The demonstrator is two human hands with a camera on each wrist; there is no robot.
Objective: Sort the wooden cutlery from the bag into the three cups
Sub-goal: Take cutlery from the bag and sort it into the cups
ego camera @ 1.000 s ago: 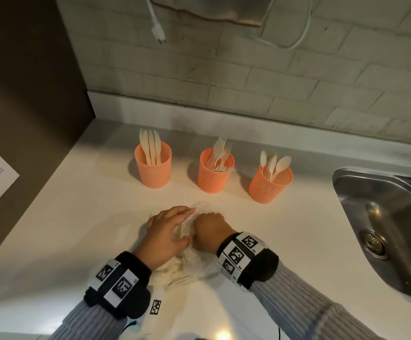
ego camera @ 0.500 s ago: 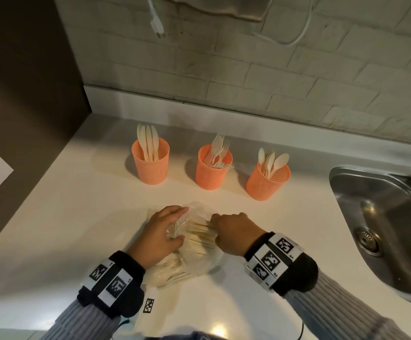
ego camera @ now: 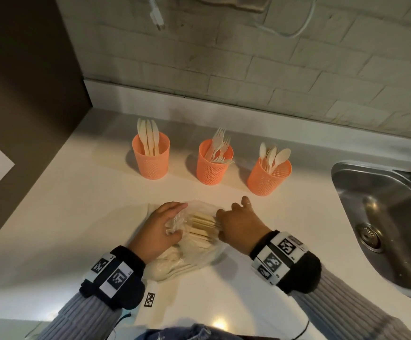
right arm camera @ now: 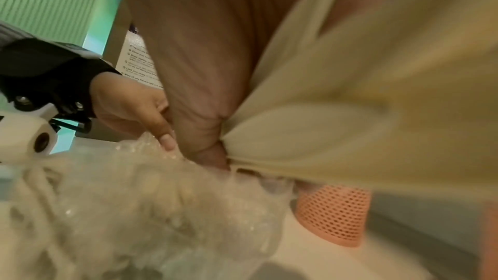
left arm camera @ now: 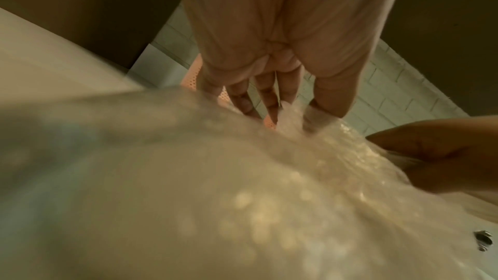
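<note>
Pinching the plastic bag (ego camera: 199, 255) on the counter (ego camera: 77, 217), the left hand (ego camera: 160, 231) faces the right hand (ego camera: 238, 227), fist closed round wooden cutlery (ego camera: 200, 227) at the bag's mouth; three orange mesh cups (ego camera: 213, 171) stand beyond, sink (ego camera: 395, 229) alongside.

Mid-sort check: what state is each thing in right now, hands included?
Bag: lying flat, partly full.
Bundle: handles gripped, other ends inside the bag.
Left hand: pinning the bag, plastic bunched between thumb and fingers.
Right hand: gripping the bundle.
Left cup: upright, holding knives.
Middle cup: upright, holding forks.
Right cup: upright, holding spoons.
</note>
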